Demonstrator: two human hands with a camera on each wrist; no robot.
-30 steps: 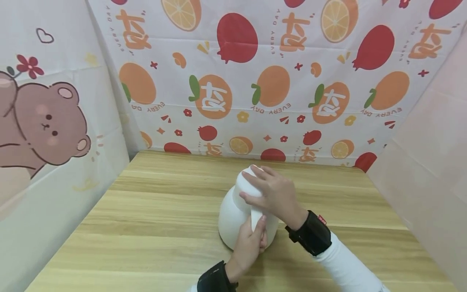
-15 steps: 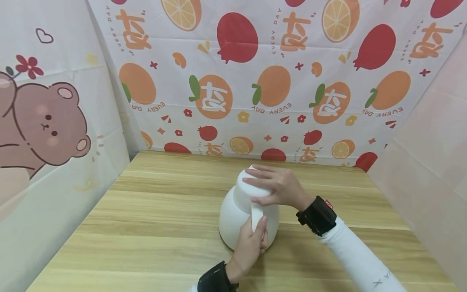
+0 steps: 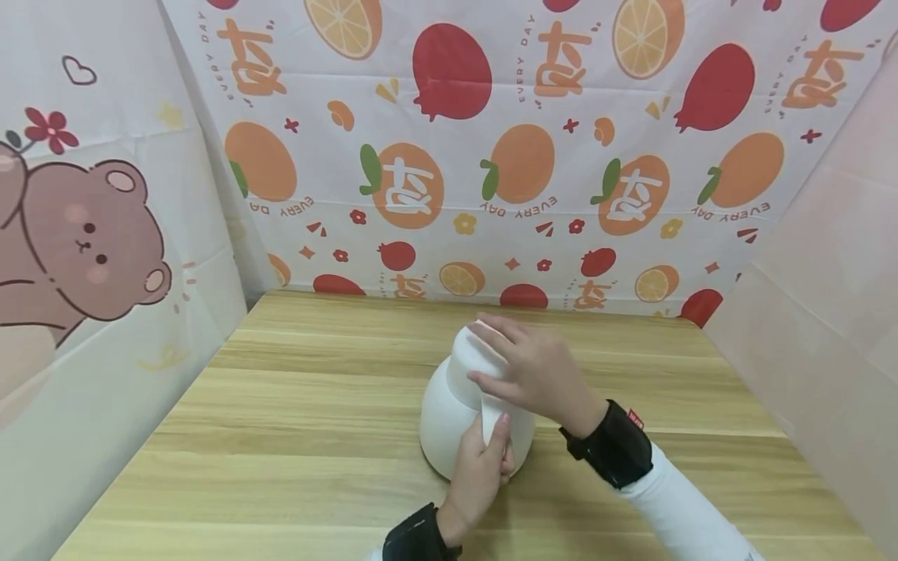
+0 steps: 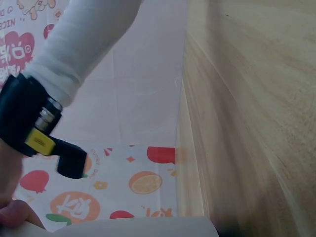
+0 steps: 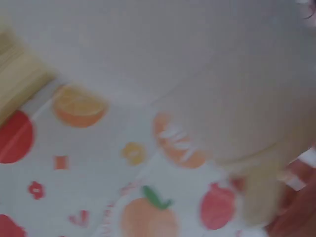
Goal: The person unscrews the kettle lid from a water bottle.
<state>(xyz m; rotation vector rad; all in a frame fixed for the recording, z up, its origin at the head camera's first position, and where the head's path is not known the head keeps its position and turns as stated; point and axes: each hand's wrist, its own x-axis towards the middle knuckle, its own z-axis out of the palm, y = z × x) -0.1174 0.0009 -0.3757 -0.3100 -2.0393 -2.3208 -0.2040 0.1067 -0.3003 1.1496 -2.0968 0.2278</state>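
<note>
A white rounded thermos jug (image 3: 440, 427) stands upright on the wooden table in the head view. My left hand (image 3: 475, 477) grips its handle (image 3: 491, 421) on the near side, thumb up along it. Over the top, my right hand (image 3: 543, 375) holds the white lid (image 3: 466, 360), fingers spread across it and thumb at the near side. The far side of the lid is hidden under that hand. In the left wrist view the jug's side (image 4: 138, 228) shows at the bottom edge; the right wrist view is blurred and mostly filled by the jug (image 5: 123, 49).
The wooden table (image 3: 295, 436) runs around the jug. A fruit-print cloth (image 3: 449, 179) hangs behind its far edge. A bear-print cloth (image 3: 189, 351) stands along the left side and a pale one (image 3: 835, 312) along the right.
My right hand swings clockwise around the lid, its wrist rising to the right, then turns back with the wrist lower. The left hand and jug stay nearly in place.
</note>
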